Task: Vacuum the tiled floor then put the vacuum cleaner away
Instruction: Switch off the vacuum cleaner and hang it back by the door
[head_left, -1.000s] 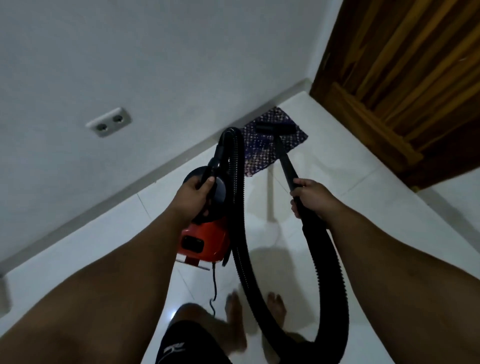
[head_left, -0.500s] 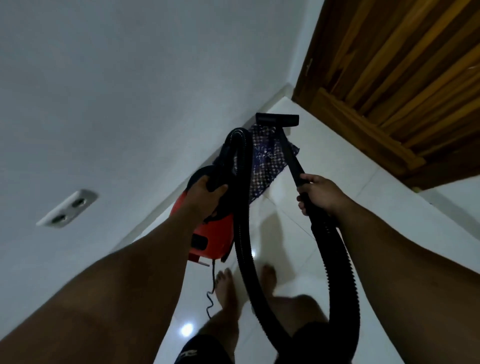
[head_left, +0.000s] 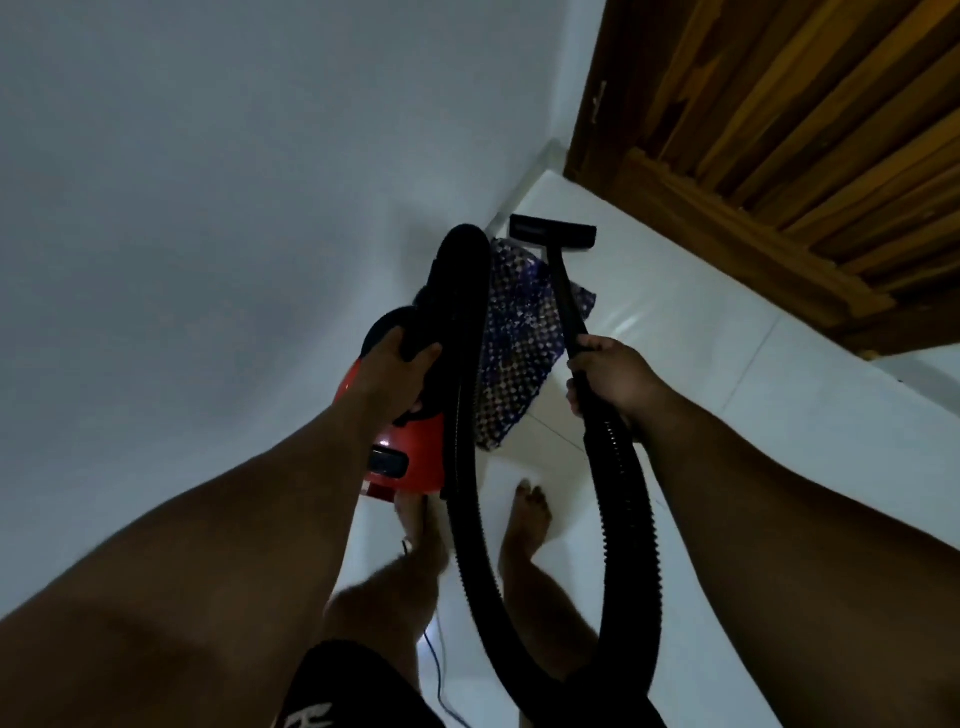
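Note:
A small red vacuum cleaner with a black top hangs above the white tiled floor. My left hand grips its black handle. A black ribbed hose loops from the cleaner's top down past my legs and up to my right hand, which holds the black wand where the hose joins it. The wand runs forward to a flat black nozzle at the far edge of a dark patterned mat near the wall.
A white wall rises on the left with a skirting along the floor. A brown wooden door and its frame stand at the upper right. My bare feet are on the tiles, and a thin power cord trails between my legs.
The view has swung left and closer to the wall; the wall socket has left the frame. The nozzle has moved from on the mat to its far edge. Both hands keep their hold.

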